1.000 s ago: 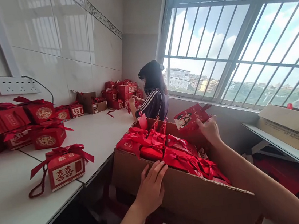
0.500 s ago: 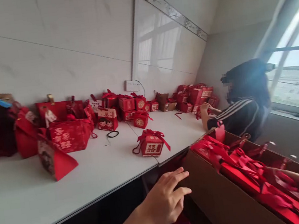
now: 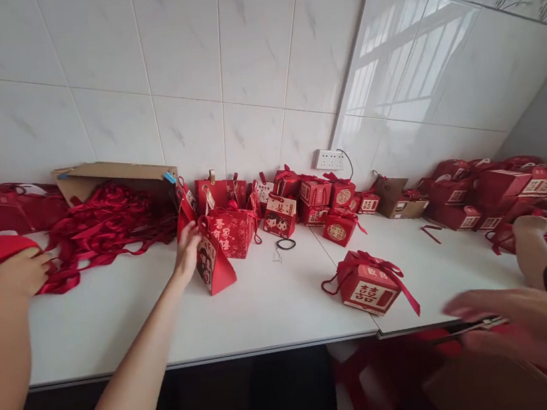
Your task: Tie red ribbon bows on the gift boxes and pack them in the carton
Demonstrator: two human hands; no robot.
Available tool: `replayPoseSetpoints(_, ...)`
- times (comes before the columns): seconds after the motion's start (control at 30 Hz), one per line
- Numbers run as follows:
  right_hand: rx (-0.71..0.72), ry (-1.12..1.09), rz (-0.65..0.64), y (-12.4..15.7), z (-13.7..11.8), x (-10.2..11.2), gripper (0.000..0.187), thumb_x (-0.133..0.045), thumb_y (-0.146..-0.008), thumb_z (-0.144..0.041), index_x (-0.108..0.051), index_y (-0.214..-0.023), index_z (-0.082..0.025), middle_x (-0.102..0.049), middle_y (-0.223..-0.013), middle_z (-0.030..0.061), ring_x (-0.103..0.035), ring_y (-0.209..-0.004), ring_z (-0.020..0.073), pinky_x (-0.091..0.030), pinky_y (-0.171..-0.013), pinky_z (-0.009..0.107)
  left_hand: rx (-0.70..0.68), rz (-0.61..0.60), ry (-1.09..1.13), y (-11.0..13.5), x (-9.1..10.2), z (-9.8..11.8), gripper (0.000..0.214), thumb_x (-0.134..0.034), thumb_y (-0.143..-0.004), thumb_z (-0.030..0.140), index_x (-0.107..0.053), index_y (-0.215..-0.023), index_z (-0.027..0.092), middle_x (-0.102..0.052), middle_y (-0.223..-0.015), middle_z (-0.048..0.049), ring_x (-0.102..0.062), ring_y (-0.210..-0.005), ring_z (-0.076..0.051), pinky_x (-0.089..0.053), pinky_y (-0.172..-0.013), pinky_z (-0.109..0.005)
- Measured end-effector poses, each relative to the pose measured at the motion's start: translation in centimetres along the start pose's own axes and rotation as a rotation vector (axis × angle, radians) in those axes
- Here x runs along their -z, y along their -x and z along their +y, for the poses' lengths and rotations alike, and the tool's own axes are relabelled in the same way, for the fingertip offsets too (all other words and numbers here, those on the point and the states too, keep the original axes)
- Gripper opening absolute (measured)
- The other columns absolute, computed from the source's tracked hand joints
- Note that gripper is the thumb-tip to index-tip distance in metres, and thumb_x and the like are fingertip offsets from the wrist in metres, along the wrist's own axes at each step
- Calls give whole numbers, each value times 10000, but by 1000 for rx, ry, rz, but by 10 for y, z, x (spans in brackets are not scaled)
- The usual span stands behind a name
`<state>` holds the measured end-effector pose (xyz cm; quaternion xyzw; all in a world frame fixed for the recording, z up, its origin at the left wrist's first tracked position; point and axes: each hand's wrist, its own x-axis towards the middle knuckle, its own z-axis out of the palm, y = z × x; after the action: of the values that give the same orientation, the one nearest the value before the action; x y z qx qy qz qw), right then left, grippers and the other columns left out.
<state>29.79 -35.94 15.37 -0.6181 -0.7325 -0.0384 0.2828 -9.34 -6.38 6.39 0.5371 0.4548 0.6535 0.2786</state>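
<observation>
My left hand [image 3: 186,249] reaches across the white counter [image 3: 267,307], its fingers closed on the upper edge of a tipped red paper bag [image 3: 215,266]. Behind that bag stands a larger red bag with gold characters [image 3: 231,232]. My right hand [image 3: 491,324] is low on the right, motion-blurred, with fingers stretched out flat and nothing in them. It hovers over the counter's front edge, above the brown cardboard box [image 3: 478,383]. A red ribboned gift box [image 3: 371,284] sits on the counter between my hands.
At far left another person's hand [image 3: 8,275] holds red material beside a cardboard box spilling red ribbons [image 3: 108,216]. A co-worker's hands [image 3: 534,231] work at the right. Several red gift boxes [image 3: 324,208] line the tiled wall below a socket [image 3: 328,159]. A black loop [image 3: 286,244] lies nearby.
The view has swung left, from the window and cardboard box to the counter. My left hand left the box and reached to the red bag. My right hand came out of the box.
</observation>
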Motion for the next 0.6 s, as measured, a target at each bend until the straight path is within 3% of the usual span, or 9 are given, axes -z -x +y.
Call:
replayPoseSetpoints(0.07,128,16,-408,-43,-15,-23,164,-657,-801,-467,-710,-925,-374,-735,-833,48,-697,-709,205,-499,-579,313,8,-115,-26,9,0,-2,390,-599,-683,471,-581,-929,169,-697,-907,-73,-651,-902,-268,-517,-827,-383)
replayPoseSetpoints(0.1,184,26,-558,-65,-25,-38,221,-641,-811,-457,-700,-994,-347,-741,-905,63,-708,-761,233,-512,-601,329,4,-154,-45,18,-1,-1,400,-638,-656,488,-575,-891,171,-693,-842,-56,-655,-833,-258,-522,-784,-371)
replayPoseSetpoints(0.13,230,32,-610,-86,-36,-54,286,-613,-827,-450,-680,-1057,-294,-725,-1016,95,-704,-871,272,-526,-648,353,-4,-178,-66,30,-2,1,407,-667,-639,497,-562,-866,176,-684,-799,-40,-651,-787,-247,-521,-756,-359)
replayPoseSetpoints(0.23,264,-33,-527,-139,-63,-107,545,-604,-816,-504,-554,-1253,-182,-645,-1194,172,-659,-1011,323,-527,-751,403,-43,-207,-121,65,-11,7,376,-680,-658,488,-526,-837,196,-665,-802,-26,-637,-783,-223,-508,-756,-333)
replayPoseSetpoints(0.37,248,-359,-290,-185,-71,-171,353,-563,-852,-386,-564,-1126,-162,-636,-1180,155,-623,-1048,263,-489,-849,384,-88,-212,-164,89,-25,11,302,-610,-728,466,-499,-847,212,-646,-838,-35,-626,-796,-213,-501,-759,-331)
replayPoseSetpoints(0.47,231,-626,-120,-198,-68,-207,189,-529,-855,-360,-583,-913,-188,-679,-971,77,-640,-879,203,-489,-749,322,-113,-242,-181,84,-26,16,277,-604,-737,449,-500,-829,210,-639,-802,-27,-626,-766,-205,-506,-739,-326)
replayPoseSetpoints(0.6,263,-732,-29,-199,-68,-235,252,-425,-908,-390,-538,-790,-198,-626,-744,26,-585,-690,166,-459,-648,284,-153,-332,-155,58,-23,32,238,-582,-770,397,-526,-881,194,-645,-794,-15,-637,-749,-175,-512,-689,-277)
